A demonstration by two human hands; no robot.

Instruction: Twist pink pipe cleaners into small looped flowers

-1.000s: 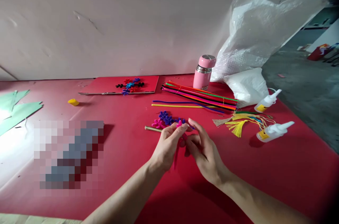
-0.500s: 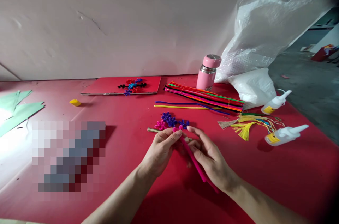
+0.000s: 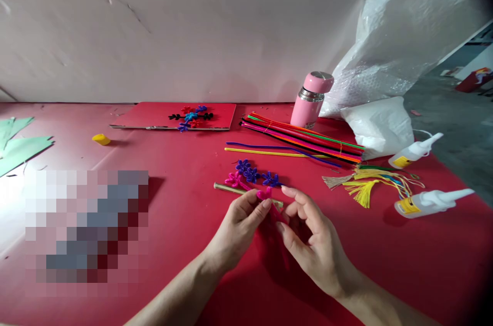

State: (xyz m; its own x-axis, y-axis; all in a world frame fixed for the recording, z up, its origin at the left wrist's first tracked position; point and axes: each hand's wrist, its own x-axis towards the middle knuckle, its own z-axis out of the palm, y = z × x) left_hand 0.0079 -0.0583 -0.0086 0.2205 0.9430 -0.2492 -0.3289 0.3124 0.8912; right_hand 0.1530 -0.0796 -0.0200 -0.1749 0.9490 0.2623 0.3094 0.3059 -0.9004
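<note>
My left hand point(image 3: 248, 218) pinches a bright pink pipe cleaner point(image 3: 265, 194) between thumb and fingertips; its upper end is bent into small loops. The loose tail hangs down, blurred, between the hands. My right hand point(image 3: 314, 236) is just beside it, index finger stretched and thumb apart from the curled fingers; whether the thumb touches the tail is unclear. Beyond the hands lie purple pipe-cleaner flowers point(image 3: 252, 174) and a pink one point(image 3: 233, 178). A thin gold stick point(image 3: 227, 188) runs partly behind my left fingers.
A pipe-cleaner bundle point(image 3: 304, 138) lies before a pink flask point(image 3: 308, 102). To the right are tassels point(image 3: 364, 187), two glue bottles point(image 3: 419, 204) and a plastic bag point(image 3: 381, 120). A red board point(image 3: 146, 115) bears a flower piece. A yellow cap point(image 3: 101, 139) and a pixelated object point(image 3: 103, 218) are left.
The pink pipe cleaner's tail has swung downward and blurred, and my right thumb and fingers have spread from it. My left hand keeps its pinch. The whole view has shifted slightly.
</note>
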